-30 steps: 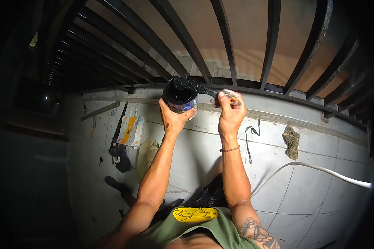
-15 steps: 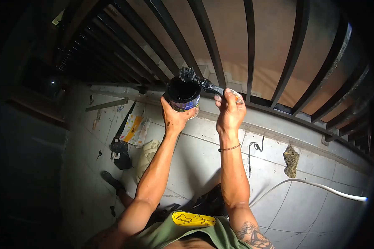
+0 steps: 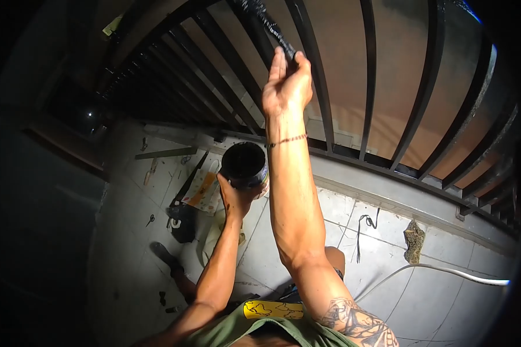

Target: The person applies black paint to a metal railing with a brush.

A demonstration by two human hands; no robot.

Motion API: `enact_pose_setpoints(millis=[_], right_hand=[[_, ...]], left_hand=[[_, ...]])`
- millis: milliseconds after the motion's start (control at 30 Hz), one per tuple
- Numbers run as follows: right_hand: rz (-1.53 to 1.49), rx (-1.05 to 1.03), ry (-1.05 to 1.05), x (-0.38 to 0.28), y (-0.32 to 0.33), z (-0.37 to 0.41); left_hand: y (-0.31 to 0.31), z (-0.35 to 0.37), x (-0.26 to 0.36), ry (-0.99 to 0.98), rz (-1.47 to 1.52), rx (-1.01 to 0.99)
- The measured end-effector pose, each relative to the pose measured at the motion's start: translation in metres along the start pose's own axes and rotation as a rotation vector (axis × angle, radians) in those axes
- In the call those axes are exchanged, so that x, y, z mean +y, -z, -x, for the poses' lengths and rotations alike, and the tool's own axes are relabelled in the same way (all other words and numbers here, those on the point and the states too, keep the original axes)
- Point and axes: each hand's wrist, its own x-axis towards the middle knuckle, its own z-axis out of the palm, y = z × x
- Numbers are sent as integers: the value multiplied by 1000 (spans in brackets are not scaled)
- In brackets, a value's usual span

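Right hand (image 3: 286, 85) raised high, fingers closed around a paintbrush (image 3: 266, 23) — its black bristles against a black railing bar (image 3: 307, 63). Left hand (image 3: 235, 199), lower, grips a tin of black paint (image 3: 244, 165) from beneath.

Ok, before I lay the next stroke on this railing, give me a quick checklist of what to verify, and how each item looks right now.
1. Grip on the brush: the right hand is closed around its handle. Ok.
2. Bristles touching the railing: the tip runs into the top edge of view. Cannot tell.
3. Paint can steady: the left hand grips it from below, open mouth up. Ok.
4. Paint load on the bristles: black against dark bars. Cannot tell.
5. Floor free underfoot: a white hose runs across the tiles close by. Not ok.
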Motion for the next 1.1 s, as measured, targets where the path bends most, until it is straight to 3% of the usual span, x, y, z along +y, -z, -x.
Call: enact_pose_setpoints(millis=[100, 200, 267, 400, 533, 567, 600, 667, 867, 933, 1000, 1100], right_hand=[[-50, 6, 4, 7, -12, -9], [58, 31, 21, 5, 0, -17], [221, 101, 104, -2, 25, -22], [462, 282, 298, -42, 99, -23], [806, 372, 622, -64, 160, -10], [1029, 376, 726, -62, 171, -12], [1105, 380, 778, -58, 170, -14], [1393, 275, 1110, -49, 142, -13], [1007, -44, 939, -30, 19, -9], [678, -227, 712, -29, 2, -8], [626, -132, 541, -33, 17, -18], [712, 95, 459, -49, 89, -24]], left_hand=[[23, 8, -19, 87, -68, -18], [41, 13, -29, 39, -146, 0], [48, 16, -30, 108, -149, -19], [54, 18, -31, 53, -55, -26], [53, 21, -26, 44, -22, -32], [54, 23, -25, 52, -40, -36], [54, 23, -24, 57, -57, -38], [56, 23, -22, 48, -74, -39], [64, 22, -26, 13, -82, -27], [67, 23, -26, 38, -120, -17], [69, 24, -27, 60, -107, -39], [70, 25, -37, 91, -45, -37]])
